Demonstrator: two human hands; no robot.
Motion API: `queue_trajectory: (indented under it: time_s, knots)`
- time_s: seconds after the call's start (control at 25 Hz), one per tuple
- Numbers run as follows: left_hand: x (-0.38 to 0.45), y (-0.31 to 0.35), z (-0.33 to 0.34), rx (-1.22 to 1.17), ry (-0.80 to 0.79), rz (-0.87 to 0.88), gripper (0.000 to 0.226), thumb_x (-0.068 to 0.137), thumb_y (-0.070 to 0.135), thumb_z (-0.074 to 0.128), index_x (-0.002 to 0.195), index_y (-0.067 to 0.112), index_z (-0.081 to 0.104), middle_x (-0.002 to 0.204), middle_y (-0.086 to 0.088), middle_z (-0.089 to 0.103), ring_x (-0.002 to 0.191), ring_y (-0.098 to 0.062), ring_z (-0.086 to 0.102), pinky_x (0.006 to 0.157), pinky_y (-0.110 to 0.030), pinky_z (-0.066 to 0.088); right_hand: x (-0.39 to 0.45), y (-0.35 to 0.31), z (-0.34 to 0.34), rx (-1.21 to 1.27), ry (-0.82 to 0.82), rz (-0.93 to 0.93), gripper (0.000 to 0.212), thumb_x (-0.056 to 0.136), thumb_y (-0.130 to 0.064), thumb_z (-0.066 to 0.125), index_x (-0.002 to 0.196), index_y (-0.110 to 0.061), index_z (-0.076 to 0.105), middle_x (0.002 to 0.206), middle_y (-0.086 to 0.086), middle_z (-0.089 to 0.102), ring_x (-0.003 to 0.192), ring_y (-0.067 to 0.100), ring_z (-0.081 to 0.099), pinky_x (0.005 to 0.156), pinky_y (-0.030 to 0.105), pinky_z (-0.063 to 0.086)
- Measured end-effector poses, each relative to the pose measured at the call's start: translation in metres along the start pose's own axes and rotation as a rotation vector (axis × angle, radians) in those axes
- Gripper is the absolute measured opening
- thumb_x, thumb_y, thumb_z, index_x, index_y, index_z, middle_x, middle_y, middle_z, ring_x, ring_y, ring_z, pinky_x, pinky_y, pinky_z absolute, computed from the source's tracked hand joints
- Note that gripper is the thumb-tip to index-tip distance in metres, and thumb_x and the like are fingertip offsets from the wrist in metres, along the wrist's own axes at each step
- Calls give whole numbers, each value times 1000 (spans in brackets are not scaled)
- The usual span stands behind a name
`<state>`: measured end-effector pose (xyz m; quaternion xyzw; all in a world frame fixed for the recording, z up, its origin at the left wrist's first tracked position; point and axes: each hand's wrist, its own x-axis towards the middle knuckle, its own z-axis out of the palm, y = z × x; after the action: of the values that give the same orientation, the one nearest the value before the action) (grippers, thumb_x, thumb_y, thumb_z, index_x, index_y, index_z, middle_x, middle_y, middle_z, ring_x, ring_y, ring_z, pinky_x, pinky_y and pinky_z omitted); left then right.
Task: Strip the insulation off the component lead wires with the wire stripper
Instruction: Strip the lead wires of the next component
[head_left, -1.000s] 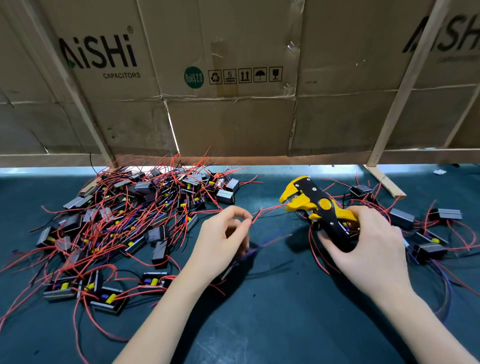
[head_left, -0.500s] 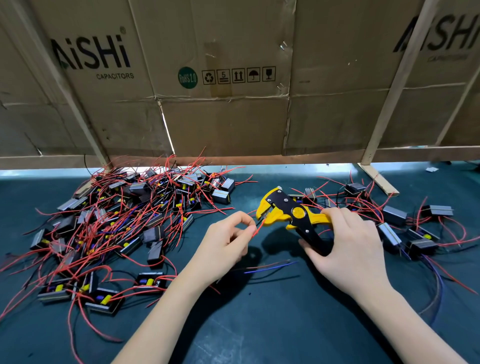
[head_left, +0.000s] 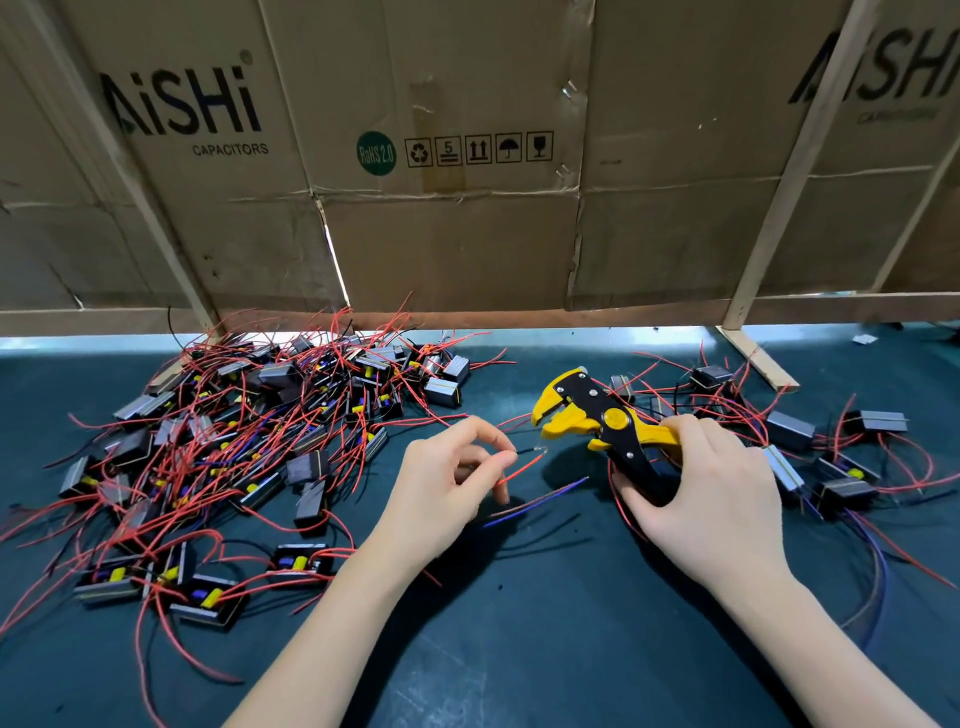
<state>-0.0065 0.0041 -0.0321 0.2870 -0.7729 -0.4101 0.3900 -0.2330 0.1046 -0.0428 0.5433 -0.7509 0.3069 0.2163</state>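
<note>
My right hand (head_left: 711, 493) grips the handles of a yellow and black wire stripper (head_left: 587, 418), whose jaws point left above the mat. My left hand (head_left: 447, 483) pinches a thin red lead wire (head_left: 519, 470) between thumb and forefinger; the wire's free end lies just below and left of the stripper jaws, apart from them. A blue lead wire (head_left: 540, 501) runs along the mat under my left hand. The component that these leads belong to is hidden beneath that hand.
A big heap of small black components with red leads (head_left: 249, 441) covers the left of the dark green mat (head_left: 519, 649). A smaller group of components (head_left: 810, 447) lies at the right. Cardboard panels (head_left: 467, 182) on wooden struts wall off the back.
The stripper has drawn back to the right, away from my left hand's fingertips. The red wire's end now sits free, out of the jaws.
</note>
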Motion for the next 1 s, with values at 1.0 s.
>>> queue_trajectory:
  time_s: [1.0]
  knots:
    - [1, -4, 0, 217, -65, 52, 10, 101, 18, 51, 92, 23, 49, 58, 4, 67, 37, -5, 36, 46, -16, 31, -7, -13, -3, -80, 108, -37, 44, 54, -42, 89, 81, -17, 65, 70, -3, 63, 60, 29, 61, 54, 27, 40]
